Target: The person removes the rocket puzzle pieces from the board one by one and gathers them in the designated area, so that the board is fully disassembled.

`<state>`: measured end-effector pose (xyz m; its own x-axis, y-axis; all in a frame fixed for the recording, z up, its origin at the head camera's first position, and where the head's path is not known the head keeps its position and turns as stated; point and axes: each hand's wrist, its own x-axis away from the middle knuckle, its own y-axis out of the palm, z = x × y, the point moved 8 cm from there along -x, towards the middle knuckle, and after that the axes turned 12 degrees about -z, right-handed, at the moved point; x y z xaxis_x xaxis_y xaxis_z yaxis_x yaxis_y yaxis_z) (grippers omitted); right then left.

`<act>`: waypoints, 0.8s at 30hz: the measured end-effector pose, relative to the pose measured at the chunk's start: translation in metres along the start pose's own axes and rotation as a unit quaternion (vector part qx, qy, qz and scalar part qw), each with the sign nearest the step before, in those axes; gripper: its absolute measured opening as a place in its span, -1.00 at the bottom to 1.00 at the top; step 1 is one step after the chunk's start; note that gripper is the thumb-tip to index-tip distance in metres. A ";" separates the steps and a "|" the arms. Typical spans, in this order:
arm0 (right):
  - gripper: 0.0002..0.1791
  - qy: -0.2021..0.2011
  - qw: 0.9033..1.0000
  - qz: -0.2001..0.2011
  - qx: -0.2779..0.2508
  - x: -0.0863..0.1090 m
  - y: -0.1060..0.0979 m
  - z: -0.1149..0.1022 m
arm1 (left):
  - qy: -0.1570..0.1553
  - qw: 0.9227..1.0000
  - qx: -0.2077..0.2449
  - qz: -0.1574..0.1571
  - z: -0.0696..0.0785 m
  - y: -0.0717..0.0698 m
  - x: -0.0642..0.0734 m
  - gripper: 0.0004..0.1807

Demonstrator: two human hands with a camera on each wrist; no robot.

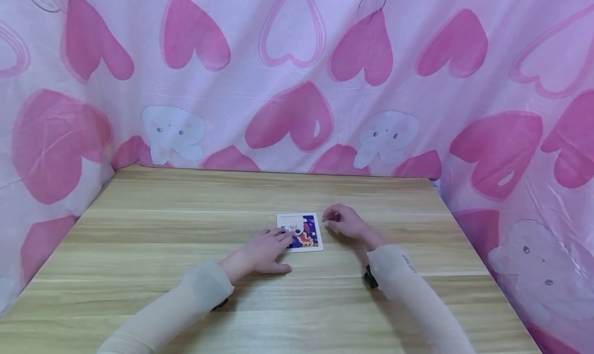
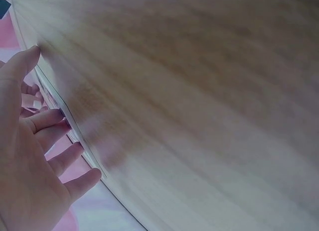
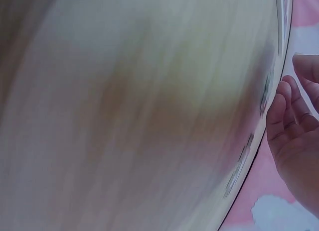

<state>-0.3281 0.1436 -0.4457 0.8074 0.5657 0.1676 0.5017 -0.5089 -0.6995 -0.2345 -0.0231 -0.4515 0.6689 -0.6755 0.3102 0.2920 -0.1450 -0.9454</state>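
Observation:
A small white-bordered picture card [image 1: 308, 240] lies on the table, printed in dark blue with stars and an orange and white figure. Its upper left part looks pale. From the left, my left hand [image 1: 266, 251] reaches over the card, fingers spread and fingertips resting on its left side, which they partly hide. The thumb stretches out below the card. Just right of the card, my right hand [image 1: 345, 221] has its fingers bent towards the thumb around a small dark red piece [image 1: 335, 217], mostly hidden by the fingers.
A wood-grain table [image 1: 195, 204] spreads around both hands. Pink curtains [image 1: 223, 106] with hearts and white cartoon animals hang behind it and along both sides. Each sleeve has a dark wrist device [image 1: 369, 277] at the cuff.

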 end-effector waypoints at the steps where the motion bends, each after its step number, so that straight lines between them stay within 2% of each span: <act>1: -0.83 -0.002 1.000 -0.002 0.002 -0.002 0.003 -0.002 | -0.001 1.000 0.000 -0.001 0.000 0.000 0.000 -0.15; 8: -0.80 -0.004 0.999 -0.021 0.025 -0.015 0.015 -0.013 | -0.001 1.000 0.005 -0.003 -0.001 0.000 -0.001 -0.15; 11: -0.78 -0.018 0.998 -0.029 0.052 -0.021 0.019 -0.021 | 0.000 1.000 0.004 0.000 -0.002 0.000 -0.001 -0.15; 19: -0.77 -0.030 0.992 -0.049 0.109 -0.032 0.024 -0.035 | 0.000 1.000 0.000 0.000 -0.001 0.001 -0.001 -0.18; 24: -0.78 -0.033 0.986 -0.066 0.153 -0.036 0.025 -0.039 | -0.003 1.000 0.001 -0.005 -0.002 0.002 -0.003 -0.17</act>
<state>-0.3328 0.0853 -0.4424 0.7146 0.6602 0.2314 0.4754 -0.2156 -0.8529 -0.2369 -0.0231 -0.4548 0.6700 -0.6695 0.3208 0.2999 -0.1513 -0.9419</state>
